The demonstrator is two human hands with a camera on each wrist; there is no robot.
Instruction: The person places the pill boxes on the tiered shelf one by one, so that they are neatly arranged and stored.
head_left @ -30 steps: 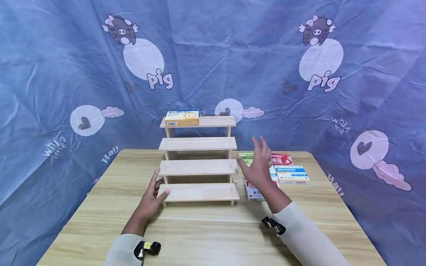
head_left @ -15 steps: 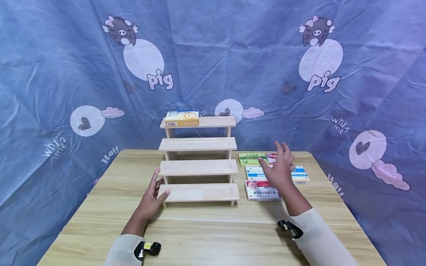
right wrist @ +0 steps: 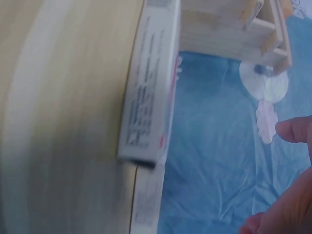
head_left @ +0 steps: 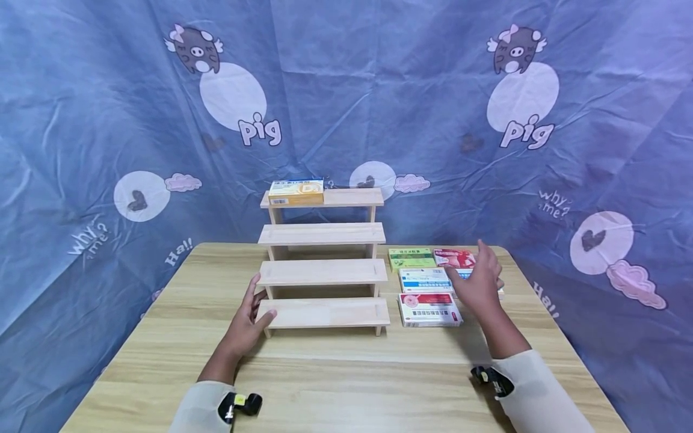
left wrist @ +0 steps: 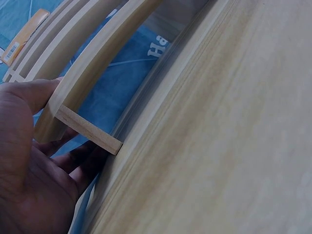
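The left hand point(head_left: 243, 329) grips the lowest step's left end on the wooden rack point(head_left: 323, 272), thumb on top. The right hand point(head_left: 479, 287), loosely open and holding nothing, hovers at a partly hidden box point(head_left: 464, 273) on the desk point(head_left: 346, 391). Nearby lie a blue-and-white box point(head_left: 425, 281), green box point(head_left: 411, 258), red box point(head_left: 453, 258) and red-and-white box point(head_left: 430, 310). A yellow box point(head_left: 296, 192) tops the rack.

Right fingers point(head_left: 484, 257) now farther right

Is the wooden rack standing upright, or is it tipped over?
Upright. The wooden rack stands with its front legs on the table, its four shelves rising in steps; the left hand grips its lower left end.
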